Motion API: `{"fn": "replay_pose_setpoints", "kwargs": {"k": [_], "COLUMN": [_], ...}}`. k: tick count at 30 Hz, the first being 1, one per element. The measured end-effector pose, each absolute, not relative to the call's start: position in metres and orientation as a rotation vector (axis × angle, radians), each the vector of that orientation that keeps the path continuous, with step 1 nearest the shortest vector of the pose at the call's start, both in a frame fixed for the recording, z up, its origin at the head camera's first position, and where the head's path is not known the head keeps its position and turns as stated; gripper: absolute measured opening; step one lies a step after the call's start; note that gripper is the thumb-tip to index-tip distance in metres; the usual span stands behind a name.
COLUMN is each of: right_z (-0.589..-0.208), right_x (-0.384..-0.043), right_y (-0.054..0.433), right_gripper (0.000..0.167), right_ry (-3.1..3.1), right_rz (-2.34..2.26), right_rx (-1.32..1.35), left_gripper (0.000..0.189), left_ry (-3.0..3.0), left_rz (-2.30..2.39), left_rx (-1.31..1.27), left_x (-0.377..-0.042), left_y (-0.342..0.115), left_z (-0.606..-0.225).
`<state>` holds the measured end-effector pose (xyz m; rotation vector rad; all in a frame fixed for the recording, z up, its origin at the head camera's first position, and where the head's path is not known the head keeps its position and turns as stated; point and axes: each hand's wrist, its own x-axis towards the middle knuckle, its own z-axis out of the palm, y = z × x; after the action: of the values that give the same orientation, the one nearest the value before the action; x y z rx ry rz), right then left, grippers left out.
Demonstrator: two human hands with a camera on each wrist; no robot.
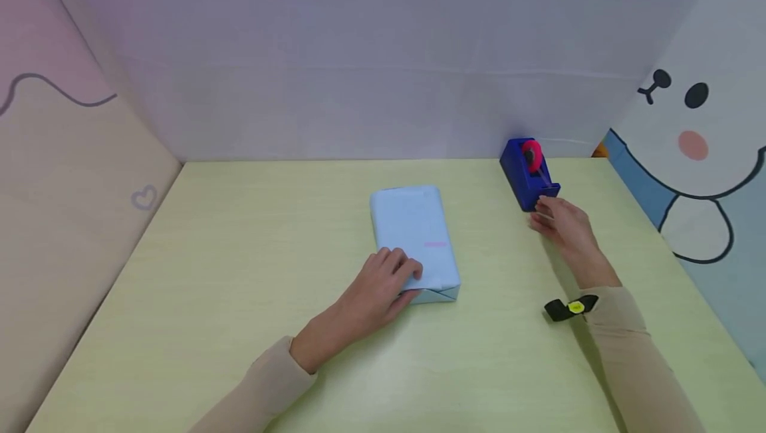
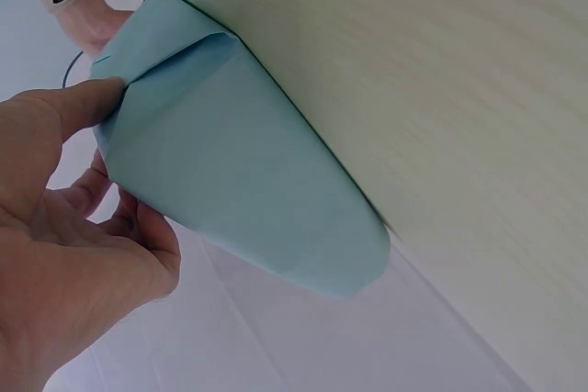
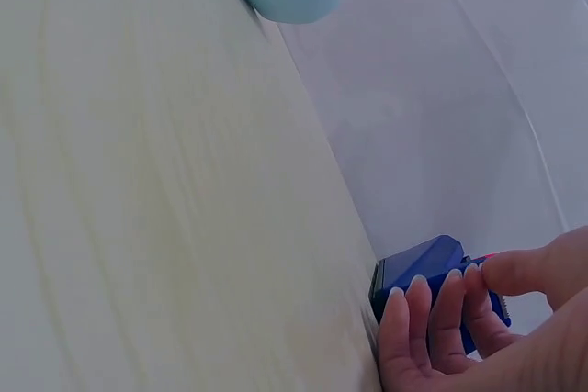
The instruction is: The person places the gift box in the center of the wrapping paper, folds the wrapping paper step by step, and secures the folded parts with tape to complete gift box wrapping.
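Note:
A box wrapped in light blue paper point(image 1: 413, 220) lies flat on the table, with a small pink strip on top. My left hand point(image 1: 374, 290) grips its near left corner. The thumb presses the folded end flap point(image 2: 188, 57) and the fingers curl over the top. Farther right stands a blue tape dispenser point(image 1: 522, 173) holding a roll of tape on a red core point(image 1: 532, 155). Just at its front is my right hand point(image 1: 565, 227), thumb and index fingertips pinched together at the cutter end. A thin pale strip, seemingly tape, shows faintly between those fingers.
The pale yellow table point(image 1: 251, 240) meets a plain light wall point(image 1: 359, 87) just behind the dispenser. Printed side panels stand at left and right. A black strap with a yellow piece point(image 1: 576, 306) is on the right wrist.

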<state>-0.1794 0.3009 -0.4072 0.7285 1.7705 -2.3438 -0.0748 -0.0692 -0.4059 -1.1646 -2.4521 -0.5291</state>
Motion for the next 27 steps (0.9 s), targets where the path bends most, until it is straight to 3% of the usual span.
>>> {"fn": "replay_pose_setpoints", "kwargs": {"k": [27], "right_z": [-0.402], "right_x": [-0.153], "right_y": [0.283], "right_gripper": [0.020], "right_ry": [2.185], "right_rz": [-2.229], "right_rx": [0.417], "left_gripper": [0.030], "left_ry": [-2.437], "left_rz": [-0.546], "left_rx": [-1.169], "left_x": [-0.077], "left_y": [-0.070], "left_z": [-0.409]}}
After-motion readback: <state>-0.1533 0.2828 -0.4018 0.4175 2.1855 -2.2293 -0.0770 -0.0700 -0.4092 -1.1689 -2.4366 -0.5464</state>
